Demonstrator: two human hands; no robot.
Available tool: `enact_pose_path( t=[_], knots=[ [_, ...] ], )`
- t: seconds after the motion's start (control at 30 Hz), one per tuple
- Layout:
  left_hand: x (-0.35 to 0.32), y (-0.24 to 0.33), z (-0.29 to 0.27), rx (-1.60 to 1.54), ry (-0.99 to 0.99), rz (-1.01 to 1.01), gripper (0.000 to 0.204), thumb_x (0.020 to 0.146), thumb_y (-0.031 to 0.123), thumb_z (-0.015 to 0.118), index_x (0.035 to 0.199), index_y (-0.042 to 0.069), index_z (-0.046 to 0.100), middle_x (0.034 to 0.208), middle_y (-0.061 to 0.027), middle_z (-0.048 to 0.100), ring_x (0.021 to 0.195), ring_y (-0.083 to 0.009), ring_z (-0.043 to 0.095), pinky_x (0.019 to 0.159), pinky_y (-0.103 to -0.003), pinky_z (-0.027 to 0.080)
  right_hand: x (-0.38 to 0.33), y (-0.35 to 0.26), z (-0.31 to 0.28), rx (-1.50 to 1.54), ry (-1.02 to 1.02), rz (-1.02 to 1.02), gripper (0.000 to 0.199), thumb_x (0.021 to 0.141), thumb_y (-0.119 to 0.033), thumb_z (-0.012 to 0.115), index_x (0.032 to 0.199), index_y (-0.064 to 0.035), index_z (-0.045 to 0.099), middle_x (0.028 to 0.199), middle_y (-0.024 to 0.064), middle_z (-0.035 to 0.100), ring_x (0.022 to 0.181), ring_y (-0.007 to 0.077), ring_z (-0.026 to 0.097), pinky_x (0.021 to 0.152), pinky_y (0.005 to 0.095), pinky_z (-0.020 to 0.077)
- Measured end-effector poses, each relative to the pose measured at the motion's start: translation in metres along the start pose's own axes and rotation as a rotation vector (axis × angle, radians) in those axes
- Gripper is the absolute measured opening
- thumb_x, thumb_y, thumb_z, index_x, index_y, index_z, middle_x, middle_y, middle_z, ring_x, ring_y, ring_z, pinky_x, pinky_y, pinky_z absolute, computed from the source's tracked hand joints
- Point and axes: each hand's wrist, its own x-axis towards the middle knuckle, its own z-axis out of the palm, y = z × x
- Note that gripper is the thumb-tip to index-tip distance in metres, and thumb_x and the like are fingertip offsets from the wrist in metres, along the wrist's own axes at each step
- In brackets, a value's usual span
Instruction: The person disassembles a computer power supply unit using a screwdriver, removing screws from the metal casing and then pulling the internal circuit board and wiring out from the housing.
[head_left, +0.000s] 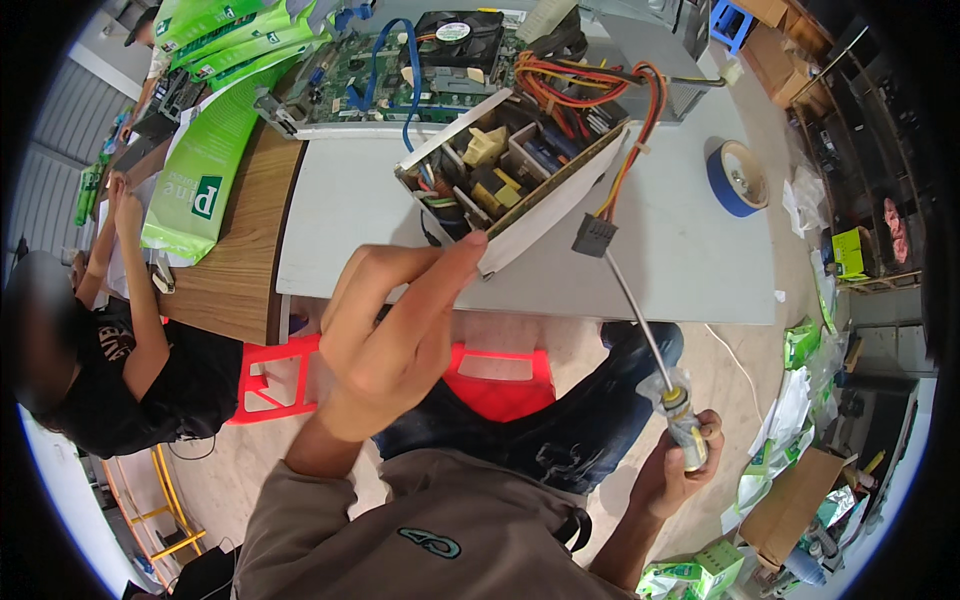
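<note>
An opened power supply unit (pixel 515 170) lies tilted on the grey table (pixel 690 270), its inner parts showing. My left hand (pixel 390 335) reaches up to its near corner. One finger is stretched out with its tip at the metal edge, and the others are partly bent. My right hand (pixel 675 470) is low on the right, wrapped round the handle of a long-shafted screwdriver (pixel 645 330). Clear plastic covers part of that handle. The shaft points up toward a dark connector (pixel 595 236) on the unit's cables; whether they touch I cannot tell.
Behind the unit is a green circuit board (pixel 350 85) with a black fan (pixel 455 45). A blue tape roll (pixel 738 180) lies at the right. Green packages (pixel 205 180) cover part of the wooden table at left, where another person (pixel 130 350) sits. A red stool (pixel 500 380) stands below.
</note>
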Motion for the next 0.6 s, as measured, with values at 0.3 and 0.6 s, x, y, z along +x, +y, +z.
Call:
enact_pose_path(
  t=[0.3,0.6],
  knots=[
    [0.040,-0.015,-0.022,0.242,-0.315,0.513,0.044,0.055,0.002,0.070,0.098,-0.006,0.074,0.087,-0.0071,0.059,0.072,-0.0185,0.058,0.053,-0.029,0.048,0.035,0.002,0.010,-0.129,0.122,-0.081,0.046,0.090,-0.013,0.078,0.129,0.0012,0.057,0.133,0.0106,0.052,0.107,0.0174,0.055,0.088,0.0288,0.0435],
    [0.053,-0.015,-0.031,0.399,-0.385,0.701,0.035,0.062,0.006,0.070,0.095,-0.004,0.073,0.086,-0.0051,0.058,0.073,-0.0150,0.057,0.056,-0.023,0.047,0.039,-0.001,0.049,-0.093,0.164,-0.105,0.047,0.085,-0.023,0.082,0.117,0.0004,0.058,0.127,0.0151,0.049,0.090,0.0189,0.058,0.066,0.0281,0.0482]
  ],
)
